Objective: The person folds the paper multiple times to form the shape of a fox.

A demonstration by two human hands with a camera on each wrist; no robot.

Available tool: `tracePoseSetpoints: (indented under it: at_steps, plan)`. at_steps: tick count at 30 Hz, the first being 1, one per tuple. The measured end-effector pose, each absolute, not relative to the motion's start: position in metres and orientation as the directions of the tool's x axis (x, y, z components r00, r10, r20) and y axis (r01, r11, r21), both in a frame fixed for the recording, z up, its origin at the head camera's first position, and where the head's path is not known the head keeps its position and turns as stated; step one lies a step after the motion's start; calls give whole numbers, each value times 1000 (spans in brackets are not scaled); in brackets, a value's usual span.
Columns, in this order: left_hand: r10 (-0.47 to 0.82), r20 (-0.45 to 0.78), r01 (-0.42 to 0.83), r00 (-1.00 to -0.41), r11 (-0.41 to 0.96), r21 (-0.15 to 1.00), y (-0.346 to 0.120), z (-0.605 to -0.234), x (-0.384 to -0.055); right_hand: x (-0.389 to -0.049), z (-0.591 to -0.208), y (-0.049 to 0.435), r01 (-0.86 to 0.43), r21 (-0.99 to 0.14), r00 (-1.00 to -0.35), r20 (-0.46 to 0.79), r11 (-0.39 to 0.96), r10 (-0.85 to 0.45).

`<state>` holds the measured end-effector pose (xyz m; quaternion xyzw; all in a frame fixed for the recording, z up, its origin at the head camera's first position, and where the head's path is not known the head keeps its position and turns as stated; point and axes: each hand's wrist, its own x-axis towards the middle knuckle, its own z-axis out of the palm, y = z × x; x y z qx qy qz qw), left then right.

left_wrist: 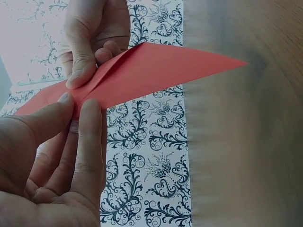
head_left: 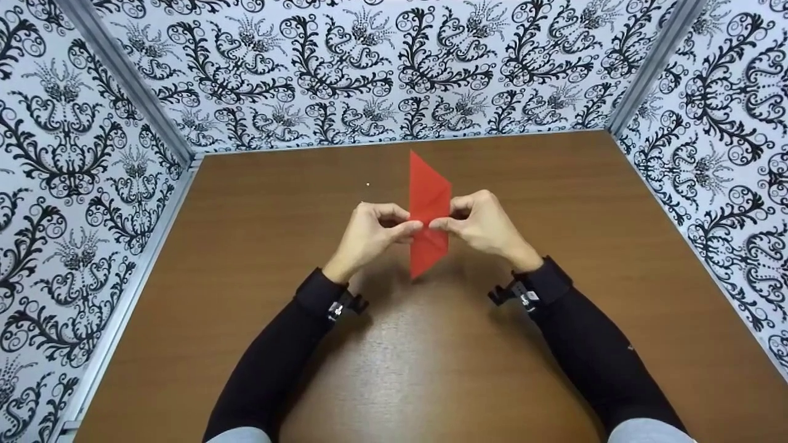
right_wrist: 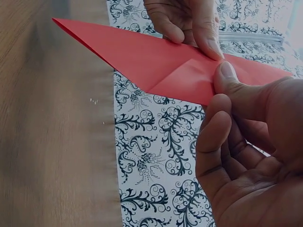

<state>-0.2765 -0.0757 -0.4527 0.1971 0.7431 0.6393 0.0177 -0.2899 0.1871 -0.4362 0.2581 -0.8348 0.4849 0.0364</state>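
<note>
A folded sheet of red paper [head_left: 429,191] is held up over the table, its long straight edge toward the left and a pointed tip at each end. My left hand [head_left: 370,235] pinches that long edge near its middle, thumb on the near face. Opposite it, my right hand [head_left: 486,226] pinches the shorter edge, and the two thumbs almost meet. Creases and a folded flap show on the paper [left_wrist: 135,78] in the left wrist view. In the right wrist view, a triangular crease marks the paper [right_wrist: 180,78] beside the right thumb.
The brown wooden table [head_left: 277,197] lies under both hands. White walls [head_left: 345,67] with black scrollwork stand behind it and at both sides, with metal posts in the corners. A tiny white speck [head_left: 368,184] lies on the table at the back left.
</note>
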Motion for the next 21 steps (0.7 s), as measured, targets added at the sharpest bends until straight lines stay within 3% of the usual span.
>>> tracePoseSetpoints:
  at_steps: [21]
  plan:
    - [260,255,305,-931,171,937,-79,-448,-274,-290,-435,185,-429,-868,-882,343,250,-323]
